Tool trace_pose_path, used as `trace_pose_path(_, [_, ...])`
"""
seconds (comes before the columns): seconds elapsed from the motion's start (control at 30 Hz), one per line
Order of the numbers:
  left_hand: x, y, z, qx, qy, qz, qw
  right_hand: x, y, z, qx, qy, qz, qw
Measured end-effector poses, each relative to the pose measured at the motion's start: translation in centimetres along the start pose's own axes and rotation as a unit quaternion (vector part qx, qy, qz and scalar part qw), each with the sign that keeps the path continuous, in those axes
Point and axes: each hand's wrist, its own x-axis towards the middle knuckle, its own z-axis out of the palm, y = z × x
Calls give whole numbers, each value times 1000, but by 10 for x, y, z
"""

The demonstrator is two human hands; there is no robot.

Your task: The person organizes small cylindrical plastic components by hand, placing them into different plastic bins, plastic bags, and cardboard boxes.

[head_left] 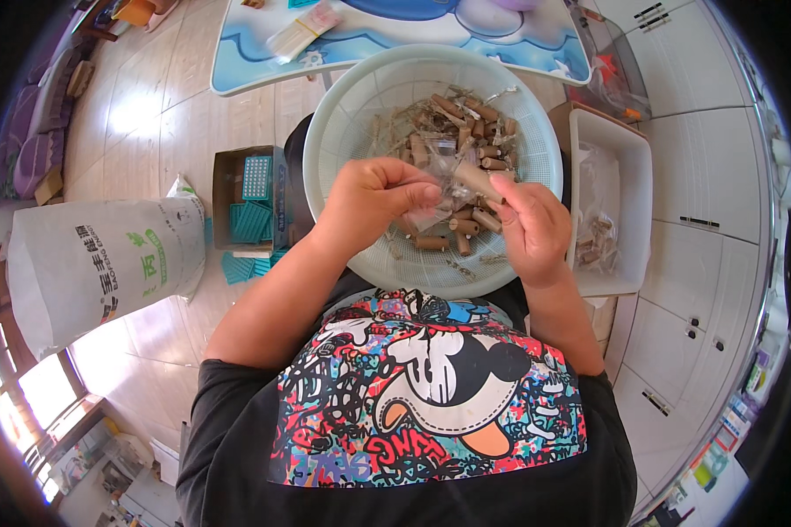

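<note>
My left hand (378,193) pinches a clear plastic bag (438,158) between thumb and fingers. In my right hand (536,227) is a short brown roll (477,180), held by thumb and fingertips with its far end against the bag. Whether that end is inside the bag I cannot tell. Both hands are over a pale plastic mesh basket (338,119) on my lap. Several similar brown rolls (431,242) and dry, straw-like scraps (395,119) lie in it.
A blue-patterned table (264,66) beyond the basket carries a packet of clear sleeves (303,35). On the left are a cardboard box (228,162) of teal plastic racks (251,221) and a white sack (61,263). A white bin (634,206) on the right holds bagged rolls (596,241).
</note>
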Motion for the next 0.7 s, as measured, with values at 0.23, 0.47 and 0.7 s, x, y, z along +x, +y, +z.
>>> trace_pose_path(0.23, [-1, 4, -1, -1, -98, -19, 995, -4, 1, -1, 245, -100, 220, 939])
trace_pose_path(0.47, [-1, -1, 2, -121, -121, -91, 981, 2, 9, -3, 297, -230, 278, 884])
trace_pose_path(0.7, [2, -3, 4, -182, -93, -98, 974, -2, -4, 16, 236, -86, 294, 922])
